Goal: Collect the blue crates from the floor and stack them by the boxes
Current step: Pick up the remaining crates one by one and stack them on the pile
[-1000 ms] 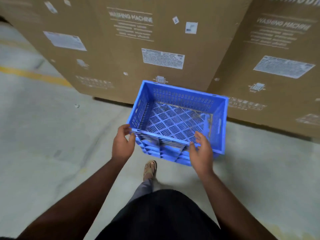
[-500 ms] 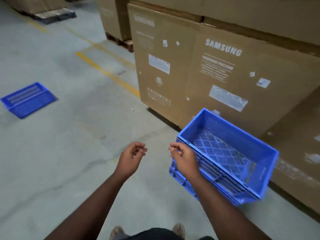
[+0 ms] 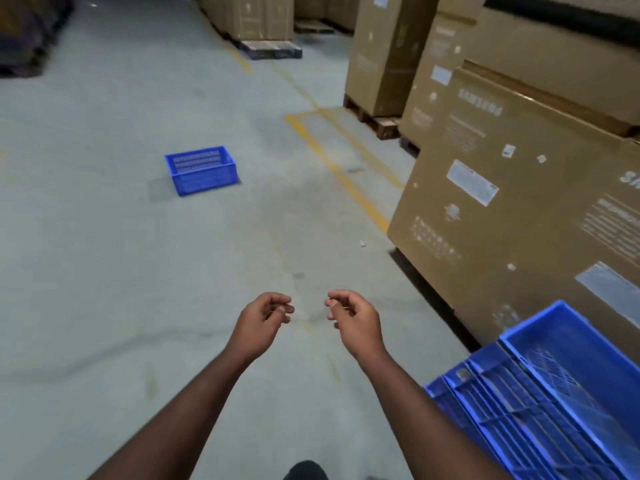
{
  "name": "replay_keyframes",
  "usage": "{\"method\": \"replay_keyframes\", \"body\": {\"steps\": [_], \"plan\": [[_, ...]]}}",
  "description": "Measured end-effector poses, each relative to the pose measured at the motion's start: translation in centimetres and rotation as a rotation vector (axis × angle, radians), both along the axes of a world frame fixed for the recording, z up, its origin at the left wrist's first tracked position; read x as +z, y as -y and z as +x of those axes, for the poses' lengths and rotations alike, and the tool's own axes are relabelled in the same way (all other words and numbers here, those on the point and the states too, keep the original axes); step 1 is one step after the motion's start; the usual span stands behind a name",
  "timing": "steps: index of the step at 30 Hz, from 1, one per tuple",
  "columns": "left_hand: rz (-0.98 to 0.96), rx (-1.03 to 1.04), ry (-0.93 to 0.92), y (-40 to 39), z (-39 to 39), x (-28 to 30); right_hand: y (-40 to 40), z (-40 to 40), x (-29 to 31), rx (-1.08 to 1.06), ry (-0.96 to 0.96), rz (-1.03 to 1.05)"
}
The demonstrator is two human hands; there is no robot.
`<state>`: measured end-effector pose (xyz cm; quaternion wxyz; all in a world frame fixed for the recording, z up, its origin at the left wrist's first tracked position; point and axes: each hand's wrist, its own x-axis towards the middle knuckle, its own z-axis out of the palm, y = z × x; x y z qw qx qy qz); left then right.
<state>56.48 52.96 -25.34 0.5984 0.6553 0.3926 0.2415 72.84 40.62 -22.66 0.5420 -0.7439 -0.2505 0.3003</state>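
A stack of blue crates (image 3: 554, 403) stands at the lower right, against the big brown cardboard boxes (image 3: 512, 209). One more blue crate (image 3: 201, 169) sits alone on the concrete floor, far ahead and to the left. My left hand (image 3: 263, 322) and my right hand (image 3: 353, 318) hang in front of me at mid-frame, fingers loosely curled and holding nothing. Both hands are clear of the stack, which lies to the right of my right arm.
Yellow floor lines (image 3: 341, 178) run along the row of boxes on the right. More boxes on wooden pallets (image 3: 377, 121) stand further back, and a dark pallet (image 3: 270, 50) lies at the far end. Dark stacked goods (image 3: 27, 36) fill the top left corner.
My hands let go of the top crate on the stack and drew back. My view swung left, so the stack slid to the lower right and the lone crate came toward the middle.
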Motion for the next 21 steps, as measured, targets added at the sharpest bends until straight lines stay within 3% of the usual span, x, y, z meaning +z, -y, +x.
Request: {"method": "replay_keyframes", "body": {"steps": [13,21], "plan": [[-0.089,0.244,-0.057,-20.9,-10.7,-0.3,-25.5,-8.5,-2.2,0.222,-0.062,-0.047],[-0.105,0.418,-0.077,-41.6,-10.0,-0.9,-49.5,-7.0,-2.7,0.38,-0.072,-0.043]]}}
